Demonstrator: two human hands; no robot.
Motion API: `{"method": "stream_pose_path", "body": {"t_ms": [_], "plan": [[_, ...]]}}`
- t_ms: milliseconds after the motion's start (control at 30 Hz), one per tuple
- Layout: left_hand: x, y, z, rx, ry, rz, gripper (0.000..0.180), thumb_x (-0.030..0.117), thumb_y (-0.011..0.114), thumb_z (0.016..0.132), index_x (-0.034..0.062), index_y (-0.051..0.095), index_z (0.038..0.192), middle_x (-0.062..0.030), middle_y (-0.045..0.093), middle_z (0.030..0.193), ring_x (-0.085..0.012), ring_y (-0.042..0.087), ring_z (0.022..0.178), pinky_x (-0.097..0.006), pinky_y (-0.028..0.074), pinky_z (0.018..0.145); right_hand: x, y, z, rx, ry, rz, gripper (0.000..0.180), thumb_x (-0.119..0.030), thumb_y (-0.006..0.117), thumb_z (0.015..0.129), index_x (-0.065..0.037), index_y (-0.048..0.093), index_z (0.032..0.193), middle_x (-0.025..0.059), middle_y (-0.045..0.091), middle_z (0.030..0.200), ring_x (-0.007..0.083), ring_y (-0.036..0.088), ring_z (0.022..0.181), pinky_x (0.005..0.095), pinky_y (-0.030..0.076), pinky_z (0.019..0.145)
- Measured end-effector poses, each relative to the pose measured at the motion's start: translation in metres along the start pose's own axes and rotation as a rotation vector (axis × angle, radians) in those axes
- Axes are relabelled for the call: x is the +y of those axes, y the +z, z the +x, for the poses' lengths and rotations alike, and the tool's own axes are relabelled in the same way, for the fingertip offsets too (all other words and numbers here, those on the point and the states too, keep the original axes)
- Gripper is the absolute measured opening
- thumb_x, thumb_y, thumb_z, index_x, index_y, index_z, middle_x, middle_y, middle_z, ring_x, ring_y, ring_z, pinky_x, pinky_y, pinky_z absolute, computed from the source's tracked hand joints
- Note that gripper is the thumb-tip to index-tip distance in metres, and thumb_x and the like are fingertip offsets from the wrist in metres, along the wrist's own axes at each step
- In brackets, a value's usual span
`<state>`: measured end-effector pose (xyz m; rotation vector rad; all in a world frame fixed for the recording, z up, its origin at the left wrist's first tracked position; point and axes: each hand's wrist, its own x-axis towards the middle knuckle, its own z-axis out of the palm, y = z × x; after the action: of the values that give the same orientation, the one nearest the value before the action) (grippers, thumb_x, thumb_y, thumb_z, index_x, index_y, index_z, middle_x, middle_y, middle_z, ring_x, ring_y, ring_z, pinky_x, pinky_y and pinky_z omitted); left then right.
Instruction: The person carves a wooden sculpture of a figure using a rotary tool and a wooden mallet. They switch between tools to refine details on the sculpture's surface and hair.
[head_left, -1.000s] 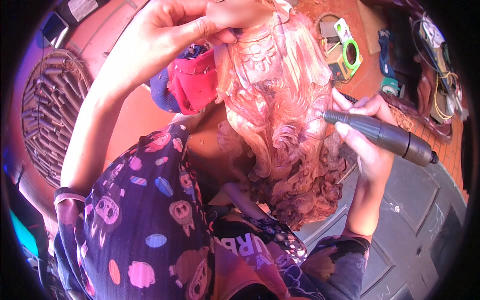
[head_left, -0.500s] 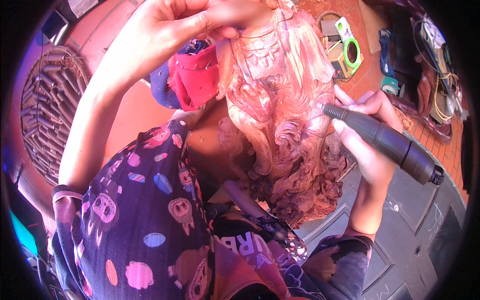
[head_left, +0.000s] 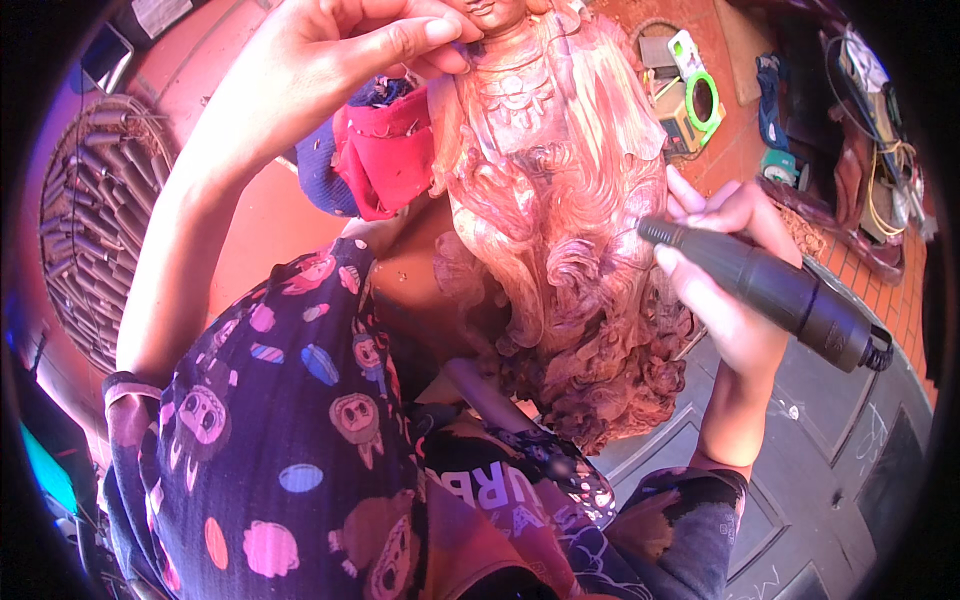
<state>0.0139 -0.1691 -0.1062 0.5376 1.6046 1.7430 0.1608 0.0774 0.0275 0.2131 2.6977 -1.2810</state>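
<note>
A carved reddish-brown wooden statue (head_left: 530, 170), with a robed figure above and curling, wave-like carving below, leans in front of me. At its neck and shoulder, my left hand (head_left: 365, 45) is closed, thumb and fingers against the wood; the fingertips are partly hidden. My right hand (head_left: 728, 318) grips a black rotary carving handpiece (head_left: 790, 295) like a pen. The tool's ribbed nose points at the right side of the swirling folds, close to the surface. Whether its bit touches the wood, I cannot make out.
On the left stands a round basket (head_left: 165, 150) holding many dark cylindrical tools. Red and blue cloth (head_left: 385, 150) lies beside the statue. At the upper right sit a green-rimmed round device (head_left: 703, 100) and cables (head_left: 885, 170). A grey panelled board (head_left: 800, 450) lies at lower right.
The handpiece nose has shifted slightly left and down on the statue. My left thumb has drawn back to the left, and the lower part of the carved face now shows.
</note>
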Motion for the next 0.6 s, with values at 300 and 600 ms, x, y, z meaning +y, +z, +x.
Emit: {"method": "stream_pose_path", "body": {"t_ms": [300,600], "plan": [[-0.001,0.002,0.000,0.002,0.068,0.085,0.027,0.022,0.055,0.098,0.0005,0.068,0.109,-0.0040,0.069,0.095,-0.0094,0.063,0.092,-0.025,0.047,0.089,0.005,-0.005,-0.003,-0.078,-0.062,-0.044,0.018,-0.003,0.071,0.071,-0.003,0.054,0.075,-0.0002,0.059,0.070,0.0098,0.060,0.072,0.0486,0.042,0.105],[0.001,0.000,0.000,-0.011,0.046,0.085,0.028,0.020,0.057,0.097,-0.0005,0.066,0.113,-0.0065,0.070,0.095,-0.0103,0.065,0.092,-0.024,0.050,0.085,0.021,-0.014,0.001,0.014,0.092,0.295,0.021,0.002,0.073,0.076,-0.003,0.054,0.080,0.0017,0.060,0.075,0.0125,0.064,0.079,0.0424,0.047,0.101]]}}
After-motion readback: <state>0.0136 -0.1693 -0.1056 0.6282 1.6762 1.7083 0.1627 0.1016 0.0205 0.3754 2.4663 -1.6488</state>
